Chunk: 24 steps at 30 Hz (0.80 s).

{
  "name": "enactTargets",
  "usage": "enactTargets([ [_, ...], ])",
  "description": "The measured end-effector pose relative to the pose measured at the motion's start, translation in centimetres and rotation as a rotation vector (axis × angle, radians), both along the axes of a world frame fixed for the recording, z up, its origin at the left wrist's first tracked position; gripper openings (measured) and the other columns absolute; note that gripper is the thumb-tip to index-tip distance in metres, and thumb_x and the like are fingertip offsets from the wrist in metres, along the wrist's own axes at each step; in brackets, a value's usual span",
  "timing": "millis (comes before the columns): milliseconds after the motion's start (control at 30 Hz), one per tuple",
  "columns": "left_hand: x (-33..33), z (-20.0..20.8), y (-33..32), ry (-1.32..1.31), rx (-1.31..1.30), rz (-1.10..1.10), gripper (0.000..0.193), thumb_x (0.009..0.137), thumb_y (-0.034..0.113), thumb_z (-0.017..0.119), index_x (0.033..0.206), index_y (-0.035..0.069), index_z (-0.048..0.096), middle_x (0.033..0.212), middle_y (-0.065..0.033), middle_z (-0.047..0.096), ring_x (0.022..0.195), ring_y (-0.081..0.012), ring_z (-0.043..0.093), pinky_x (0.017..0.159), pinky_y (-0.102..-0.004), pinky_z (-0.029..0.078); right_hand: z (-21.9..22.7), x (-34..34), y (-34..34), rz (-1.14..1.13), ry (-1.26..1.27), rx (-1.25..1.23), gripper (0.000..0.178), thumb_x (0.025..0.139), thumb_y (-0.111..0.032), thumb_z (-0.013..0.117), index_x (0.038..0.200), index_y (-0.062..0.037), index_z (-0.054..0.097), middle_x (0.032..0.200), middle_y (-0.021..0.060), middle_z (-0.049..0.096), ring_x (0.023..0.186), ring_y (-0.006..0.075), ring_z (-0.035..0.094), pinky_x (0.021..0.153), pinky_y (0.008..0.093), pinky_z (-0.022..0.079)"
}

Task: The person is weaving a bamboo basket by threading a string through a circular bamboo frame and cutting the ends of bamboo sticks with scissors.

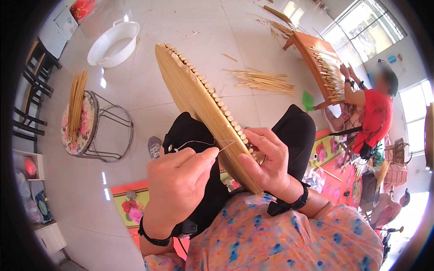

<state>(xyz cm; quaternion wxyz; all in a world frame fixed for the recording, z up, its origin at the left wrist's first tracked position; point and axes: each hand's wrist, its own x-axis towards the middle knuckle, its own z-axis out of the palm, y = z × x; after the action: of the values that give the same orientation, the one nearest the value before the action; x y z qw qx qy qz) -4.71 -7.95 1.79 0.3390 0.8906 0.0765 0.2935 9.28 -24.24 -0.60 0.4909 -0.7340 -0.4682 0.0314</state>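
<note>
Two hands meet mid-view. The left hand (181, 180), at seven o'clock, pinches a fine needle (227, 146) between thumb and finger. The right hand (271, 158), at four, clasps the rim of a stalk panel (208, 110), which slants across the centre toward eleven. The needle seems to aim toward the right hand, so a slip or hard push could prick it. The pale thread (194, 142) bows slackly over the black trousers (185, 126); it might catch or knot, and a sharp tug could split a dry stalk.

The panel is long and leaf-like, its tan face smooth and finely grained, its border a beaded row of round, pale cut ends. Beyond, at nine, straight straw-coloured stalks (77, 104) lie on a flowered, wire-legged stool (91, 118). Farther off, loose sticks (266, 82) spread over glossy tiles between one and two; a white plastic tub (104, 40) sits between ten and eleven; a co-worker (379, 108) in red sits near three.
</note>
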Motion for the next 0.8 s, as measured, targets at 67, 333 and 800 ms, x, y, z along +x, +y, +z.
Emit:
enactTargets([
  [67, 0.0, 0.3, 0.1, 0.000, 0.041, -0.012, 0.024, 0.074, -0.001, 0.072, 0.096, 0.006, 0.071, 0.060, -0.0046, 0.054, 0.049, -0.0211, 0.052, 0.042, -0.0322, 0.038, -0.2, 0.0, 0.1, -0.003, 0.019, 0.034, 0.042, 0.078, -0.012, 0.076, 0.116, 0.0023, 0.066, 0.103, 0.0158, 0.064, 0.078, 0.0230, 0.066, 0.069, 0.0312, 0.055],
  [333, -1.3, 2.4, -0.1, 0.191, 0.075, 0.039, 0.026, 0.073, -0.002, 0.072, 0.099, 0.005, 0.073, 0.059, -0.0061, 0.051, 0.048, -0.0205, 0.050, 0.044, -0.0321, 0.036, -1.4, -0.5, -0.3, 0.162, 0.221, 0.081, 0.051, 0.077, -0.017, 0.078, 0.122, 0.0024, 0.064, 0.110, 0.0161, 0.060, 0.088, 0.0246, 0.064, 0.076, 0.0327, 0.055],
  [800, -0.5, 5.9, -1.0, 0.495, 0.228, 0.153, 0.022, 0.073, -0.003, 0.075, 0.095, 0.003, 0.075, 0.054, -0.0042, 0.041, 0.046, -0.0153, 0.040, 0.045, -0.0301, 0.027, -3.1, -0.3, 0.7, 0.283, 0.503, 0.340, 0.059, 0.072, -0.016, 0.082, 0.125, 0.0032, 0.062, 0.107, 0.0149, 0.057, 0.089, 0.0254, 0.060, 0.073, 0.0319, 0.053],
])
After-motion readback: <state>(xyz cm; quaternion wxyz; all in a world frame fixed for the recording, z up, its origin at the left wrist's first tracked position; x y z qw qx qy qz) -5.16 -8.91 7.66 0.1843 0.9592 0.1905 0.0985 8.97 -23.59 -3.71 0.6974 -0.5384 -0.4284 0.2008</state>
